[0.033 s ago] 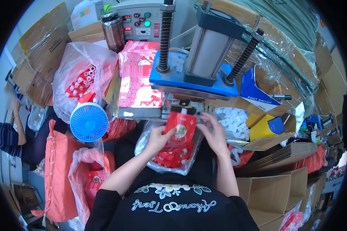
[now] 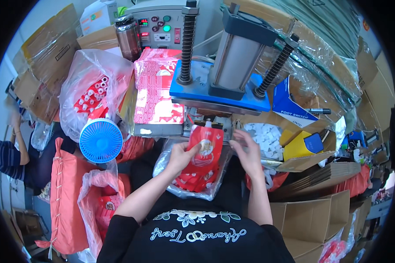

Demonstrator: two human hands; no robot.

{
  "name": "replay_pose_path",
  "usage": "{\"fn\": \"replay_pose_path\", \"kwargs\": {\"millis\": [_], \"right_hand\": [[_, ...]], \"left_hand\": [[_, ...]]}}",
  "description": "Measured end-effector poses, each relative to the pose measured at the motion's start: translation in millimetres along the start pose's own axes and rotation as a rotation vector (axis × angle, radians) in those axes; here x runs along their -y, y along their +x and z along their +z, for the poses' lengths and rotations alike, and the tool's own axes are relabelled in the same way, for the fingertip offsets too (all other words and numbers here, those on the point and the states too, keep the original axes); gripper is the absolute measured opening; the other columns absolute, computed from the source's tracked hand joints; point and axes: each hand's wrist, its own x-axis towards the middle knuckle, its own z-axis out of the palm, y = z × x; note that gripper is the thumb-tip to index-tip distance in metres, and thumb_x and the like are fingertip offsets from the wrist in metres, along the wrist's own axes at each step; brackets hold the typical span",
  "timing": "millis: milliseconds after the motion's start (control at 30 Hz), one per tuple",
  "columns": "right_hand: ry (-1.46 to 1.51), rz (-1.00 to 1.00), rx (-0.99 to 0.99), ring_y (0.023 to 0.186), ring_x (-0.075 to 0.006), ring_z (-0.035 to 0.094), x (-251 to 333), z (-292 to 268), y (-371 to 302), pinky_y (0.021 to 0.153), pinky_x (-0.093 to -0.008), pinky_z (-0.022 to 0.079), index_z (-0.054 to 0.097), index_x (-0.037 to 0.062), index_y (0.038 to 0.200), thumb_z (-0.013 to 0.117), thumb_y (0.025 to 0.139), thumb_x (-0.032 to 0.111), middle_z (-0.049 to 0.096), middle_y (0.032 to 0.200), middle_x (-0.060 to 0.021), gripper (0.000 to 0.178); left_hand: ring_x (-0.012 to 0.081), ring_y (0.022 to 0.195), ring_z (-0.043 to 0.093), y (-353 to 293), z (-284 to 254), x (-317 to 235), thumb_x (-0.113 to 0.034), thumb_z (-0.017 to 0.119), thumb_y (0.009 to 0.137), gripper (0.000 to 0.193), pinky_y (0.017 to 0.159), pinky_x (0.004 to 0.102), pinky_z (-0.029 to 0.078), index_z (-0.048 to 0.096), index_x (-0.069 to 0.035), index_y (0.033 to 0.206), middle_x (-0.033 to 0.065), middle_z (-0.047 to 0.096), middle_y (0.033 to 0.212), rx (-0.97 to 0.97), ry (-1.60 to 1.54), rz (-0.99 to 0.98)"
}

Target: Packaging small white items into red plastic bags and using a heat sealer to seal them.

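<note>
My left hand (image 2: 180, 158) pinches the left edge of a red spout pouch (image 2: 210, 153), its thumb on the printed front. The pouch stands roughly upright, its small white spout (image 2: 208, 124) pointing at the press. To the right of the pouch, my right hand (image 2: 249, 158) is apart from it, empty, with the fingers spread. More red pouches lie below in a clear plastic bag (image 2: 162, 177) on my lap. Just beyond the held pouch is the lower jaw area (image 2: 219, 121) of a press with a blue plate (image 2: 199, 90). The pouch's lower end merges with the pile behind it.
A blue fan (image 2: 101, 140) and a clear bag of red spouted pouches (image 2: 91, 94) are at left. A stack of red printed sheets (image 2: 156, 94) lies beside the press. At right, a cardboard tray holds white pieces (image 2: 267, 139) and a yellow box (image 2: 296, 147). A co-worker (image 2: 6, 149) sits far left.
My right hand has shifted slightly right and toward me, farther from the pouch. My left hand keeps its grip on the pouch, almost in place.
</note>
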Motion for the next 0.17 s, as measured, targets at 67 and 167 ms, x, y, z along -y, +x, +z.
{"fn": "replay_pose_path", "kwargs": {"millis": [67, 167], "right_hand": [[-0.055, 0.087, -0.053, 0.096, -0.0210, 0.067, -6.6, -22.0, -3.1, 0.083, -0.0334, 0.051, 0.064, 0.0012, 0.117, 0.069, 0.088, 0.012, 0.070, 0.105, -0.0132, 0.031], [-0.246, 0.178, -0.082, 0.097, -0.0240, 0.068, -30.5, -44.0, -6.1, 0.085, -0.0332, 0.053, 0.065, 0.0039, 0.117, 0.069, 0.088, 0.014, 0.070, 0.108, -0.0145, 0.030]], "left_hand": [[0.0180, 0.076, 0.070, 3.1, 5.9, -21.7, -0.024, 0.069, 0.091, 0.027, 0.067, 0.0288, 0.056, 0.070, 0.001, 0.099, 0.0104, 0.073, 0.086, -0.072, -0.230, -0.149], [0.0256, 0.085, 0.072, 26.2, 7.8, -12.6, -0.033, 0.067, 0.092, 0.045, 0.074, 0.0346, 0.059, 0.063, 0.003, 0.118, 0.0163, 0.072, 0.100, 0.019, -0.310, -0.141]]}}
